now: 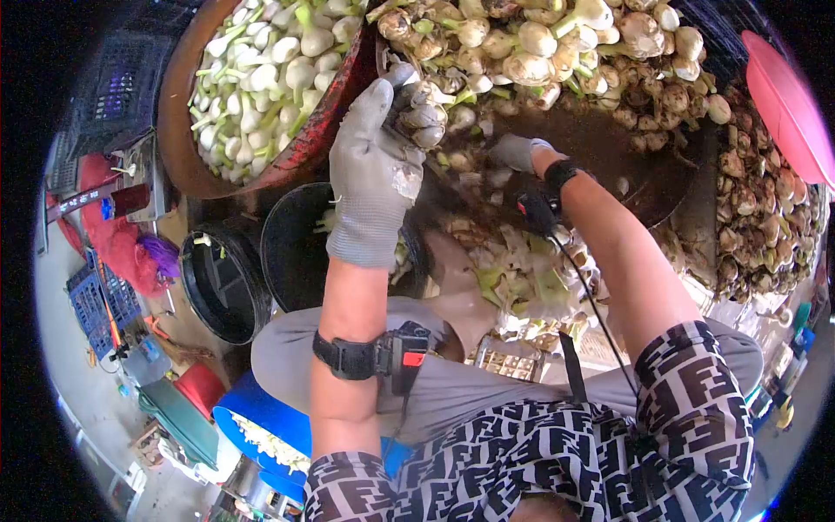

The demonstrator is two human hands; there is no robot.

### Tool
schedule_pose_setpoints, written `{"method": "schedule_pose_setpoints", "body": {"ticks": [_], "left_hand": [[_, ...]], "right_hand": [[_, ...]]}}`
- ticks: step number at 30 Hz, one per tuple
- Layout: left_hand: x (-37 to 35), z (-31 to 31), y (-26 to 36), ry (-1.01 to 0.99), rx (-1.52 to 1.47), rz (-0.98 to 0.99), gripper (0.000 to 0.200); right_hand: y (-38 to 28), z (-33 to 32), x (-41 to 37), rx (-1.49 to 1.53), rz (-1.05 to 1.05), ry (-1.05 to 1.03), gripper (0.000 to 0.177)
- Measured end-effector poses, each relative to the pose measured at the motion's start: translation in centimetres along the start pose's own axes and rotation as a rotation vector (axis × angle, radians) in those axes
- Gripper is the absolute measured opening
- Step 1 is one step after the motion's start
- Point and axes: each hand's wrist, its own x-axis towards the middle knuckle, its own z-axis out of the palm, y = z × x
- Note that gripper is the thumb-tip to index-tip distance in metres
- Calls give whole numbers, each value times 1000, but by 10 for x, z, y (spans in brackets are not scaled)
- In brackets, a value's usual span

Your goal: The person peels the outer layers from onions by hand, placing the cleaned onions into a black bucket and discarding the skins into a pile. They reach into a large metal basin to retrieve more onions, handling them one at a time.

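Observation:
My left hand [374,165], in a grey work glove, is raised beside the red rim of the pan of peeled garlic. Its fingers are closed round a dark, dirt-stained garlic bulb [424,120] with several cloves showing. My right hand [519,154], also gloved, is low over the wide brown pan [670,170], close to loose cloves and skins. Its fingers are smeared and partly hidden, so I cannot make out whether they hold anything. Untrimmed garlic bulbs [531,52] with roots and stems are heaped just beyond both hands.
Peeled white garlic [261,87] fills the pan at upper left. Two black buckets, one round [296,235] and one smaller [222,296], stand left of my knee. Peelings [531,278] lie between my legs. More bulbs [761,209] and a pink basin [787,104] are at right.

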Motion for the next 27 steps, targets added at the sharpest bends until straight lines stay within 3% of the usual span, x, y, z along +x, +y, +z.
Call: {"method": "schedule_pose_setpoints", "body": {"ticks": [2, 5, 8, 11, 12, 13, 15, 17, 19, 20, 21, 23, 24, 27], "left_hand": [[1, -1, -3, 1, 14, -35, 38], [-4, 2, -12, -5, 104, -103, 36], [-9, 2, -31, -15, 280, -148, 34], [-22, 10, -50, -73, 568, -187, 32], [-23, 7, -62, -125, 718, -163, 35], [-25, 3, -72, -189, 952, -173, 48], [-34, 0, -92, -285, 1538, 177, 65], [-48, 12, -102, -275, 1564, 100, 77], [-53, 19, -101, -273, 1518, 38, 71], [-51, 18, -101, -279, 1498, 4, 68], [-50, 15, -102, -285, 1478, -32, 66], [-50, 5, -103, -313, 1572, 160, 62], [-50, 2, -103, -329, 1615, 258, 61], [-49, 2, -98, -368, 1601, 309, 59]], "right_hand": [[16, 7, -11, 75, -18, -170, 25], [43, 15, -50, 107, -84, 29, 23], [41, 6, -85, 14, -93, 182, 38], [-16, -38, -120, 354, 554, 225, 38], [-38, -52, -136, 349, 509, 364, 29], [-47, -51, -141, 562, 512, 420, 26], [-56, -53, -150, 986, 496, 523, 21], [-48, -31, -137, 1074, 313, 566, 19], [-67, -29, -133, 1296, 290, 722, 19], [-81, -35, -141, 1556, 243, 729, 17], [-96, -48, -153, 1535, 282, 709, 17], [-112, -64, -168, 1490, 360, 667, 16], [-105, -57, -166, 1392, 274, 682, 15], [-88, -41, -164, 1195, 113, 695, 15]]}}
